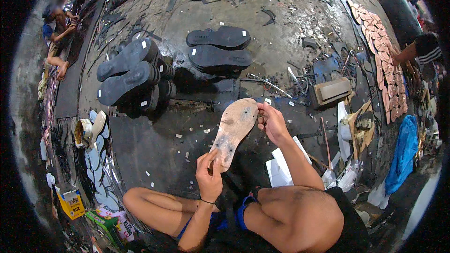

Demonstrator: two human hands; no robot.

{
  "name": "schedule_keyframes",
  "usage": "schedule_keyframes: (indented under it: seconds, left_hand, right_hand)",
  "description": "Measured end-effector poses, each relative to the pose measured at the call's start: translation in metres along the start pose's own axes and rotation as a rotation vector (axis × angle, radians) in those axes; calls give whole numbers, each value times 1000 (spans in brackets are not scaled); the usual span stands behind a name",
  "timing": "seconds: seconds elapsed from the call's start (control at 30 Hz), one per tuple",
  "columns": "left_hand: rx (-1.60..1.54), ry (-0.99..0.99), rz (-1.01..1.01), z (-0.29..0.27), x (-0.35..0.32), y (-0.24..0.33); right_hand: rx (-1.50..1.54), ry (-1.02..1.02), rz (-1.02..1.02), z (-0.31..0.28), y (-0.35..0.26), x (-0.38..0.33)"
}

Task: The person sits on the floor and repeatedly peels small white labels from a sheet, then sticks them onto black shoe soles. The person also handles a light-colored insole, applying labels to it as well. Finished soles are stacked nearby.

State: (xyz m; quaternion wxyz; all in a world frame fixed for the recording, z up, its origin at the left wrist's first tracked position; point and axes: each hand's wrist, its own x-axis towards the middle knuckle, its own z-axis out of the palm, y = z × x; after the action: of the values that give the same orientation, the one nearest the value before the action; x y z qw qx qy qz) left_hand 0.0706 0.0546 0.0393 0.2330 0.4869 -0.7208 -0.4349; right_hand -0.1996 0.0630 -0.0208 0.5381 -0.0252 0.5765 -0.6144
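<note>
In front of me, a tan shoe sole (236, 121) is held up at a tilt, toe end away from me. Dark smudges and a few small dark holes mark its face. My left hand (209, 176) grips the heel end, thumb on top. At the toe end, the bent fingers of my right hand (272, 122) pinch the right edge. Beyond the sole lies a stack of black soles (220, 58) with small white labels. More black soles (126, 72), piled and leaning, stand to the left.
Pinkish sole pieces (382, 61) cover a strip at the right, beside another person's arm (407, 55). A brown block (333, 91) and a blue plastic bag (402, 154) also lie right. Pale sole pieces (96, 168) line the left. Black scraps litter the floor; a person (58, 33) sits far left.
</note>
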Motion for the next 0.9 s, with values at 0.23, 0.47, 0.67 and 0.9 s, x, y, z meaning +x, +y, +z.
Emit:
schedule_keyframes:
  seconds: [0.23, 0.47, 0.67, 0.9]
  left_hand:
    - [531, -9, 202, 7, 1, 18]
    - [475, -15, 229, 31, -1, -12]
    - [445, -4, 264, 36, 4, -18]
    - [413, 21, 255, 41, 1, -21]
  right_hand:
    - [-1078, 203, -606, 8, 0, -6]
    - [-1101, 169, -640, 2, -1, -5]
    - [-1173, 184, -833, -1, -10, 1]
    - [-835, -27, -595, 10, -6, -3]
